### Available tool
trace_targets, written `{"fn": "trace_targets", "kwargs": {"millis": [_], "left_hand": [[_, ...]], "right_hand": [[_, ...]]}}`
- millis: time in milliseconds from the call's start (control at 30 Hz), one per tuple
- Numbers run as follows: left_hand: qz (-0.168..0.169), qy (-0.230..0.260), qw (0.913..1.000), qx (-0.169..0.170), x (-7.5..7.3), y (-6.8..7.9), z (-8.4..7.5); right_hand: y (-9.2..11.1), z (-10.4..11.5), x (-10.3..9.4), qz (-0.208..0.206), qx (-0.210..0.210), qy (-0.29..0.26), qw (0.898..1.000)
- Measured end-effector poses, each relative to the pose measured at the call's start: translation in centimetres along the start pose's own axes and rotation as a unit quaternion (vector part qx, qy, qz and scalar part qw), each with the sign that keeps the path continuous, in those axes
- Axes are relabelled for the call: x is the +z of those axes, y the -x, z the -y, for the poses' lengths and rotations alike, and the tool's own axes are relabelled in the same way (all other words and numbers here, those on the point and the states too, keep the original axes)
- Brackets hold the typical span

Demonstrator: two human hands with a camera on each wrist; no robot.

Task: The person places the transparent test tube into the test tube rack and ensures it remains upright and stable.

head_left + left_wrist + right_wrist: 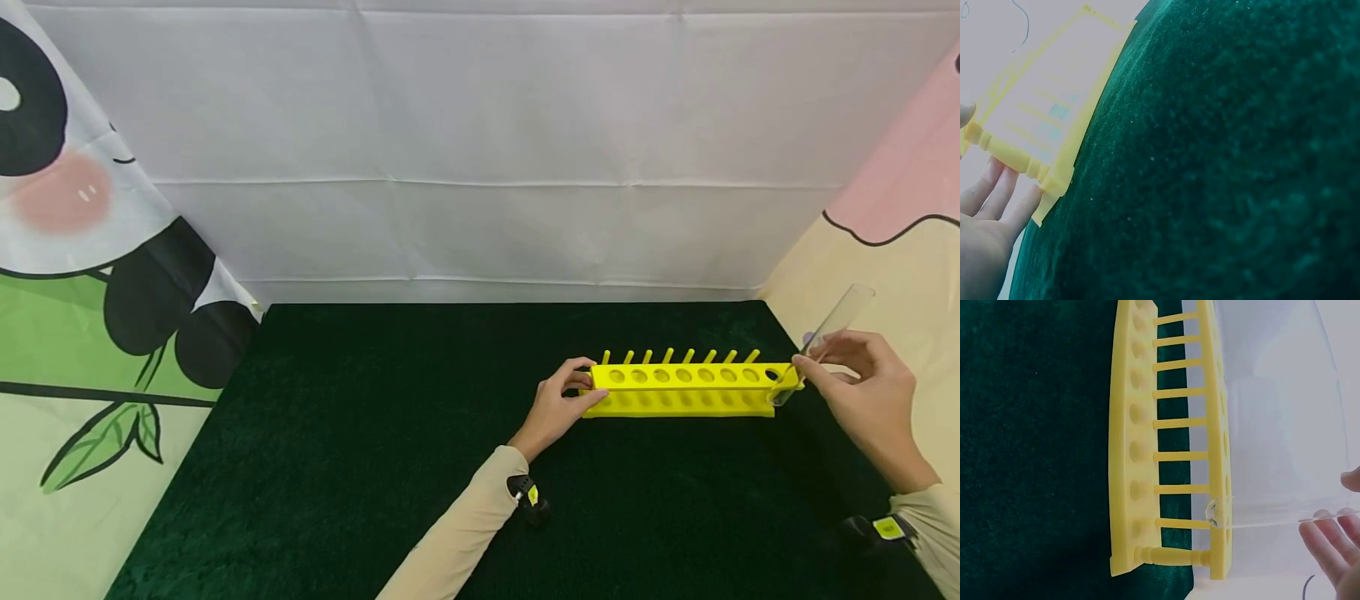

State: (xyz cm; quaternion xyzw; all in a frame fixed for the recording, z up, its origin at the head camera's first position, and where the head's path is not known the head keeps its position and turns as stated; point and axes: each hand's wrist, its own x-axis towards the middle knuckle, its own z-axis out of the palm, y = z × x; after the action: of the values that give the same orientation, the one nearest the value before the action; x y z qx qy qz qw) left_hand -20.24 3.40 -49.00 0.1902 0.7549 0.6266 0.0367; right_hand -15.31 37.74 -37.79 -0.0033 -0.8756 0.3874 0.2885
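Note:
A yellow test tube rack (681, 388) stands on the dark green cloth, with a row of round holes in its top board and pegs along its far side. My left hand (558, 408) grips the rack's left end, thumb on the near side. At the other end my right hand (873, 379) pinches a clear glass test tube (843, 310), tilted with its mouth up and to the right. In the right wrist view the tube's rounded bottom (1212, 512) is at the top board near the end holes; whether it has entered a hole I cannot tell.
The green cloth (375, 450) covers the table, whose right edge runs close to my right hand. A white sheet (495, 150) hangs behind, with printed cartoon cloths on the left (60, 333) and right (915, 283).

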Motion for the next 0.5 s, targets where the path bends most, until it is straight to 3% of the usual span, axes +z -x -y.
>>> {"fn": "trace_targets", "kwargs": {"millis": [500], "left_hand": [[-0.001, -0.003, 1.0, 0.005, -0.21, 0.12, -0.03]], "right_hand": [[-0.81, 0.51, -0.07, -0.002, -0.008, 0.003, 1.0]]}}
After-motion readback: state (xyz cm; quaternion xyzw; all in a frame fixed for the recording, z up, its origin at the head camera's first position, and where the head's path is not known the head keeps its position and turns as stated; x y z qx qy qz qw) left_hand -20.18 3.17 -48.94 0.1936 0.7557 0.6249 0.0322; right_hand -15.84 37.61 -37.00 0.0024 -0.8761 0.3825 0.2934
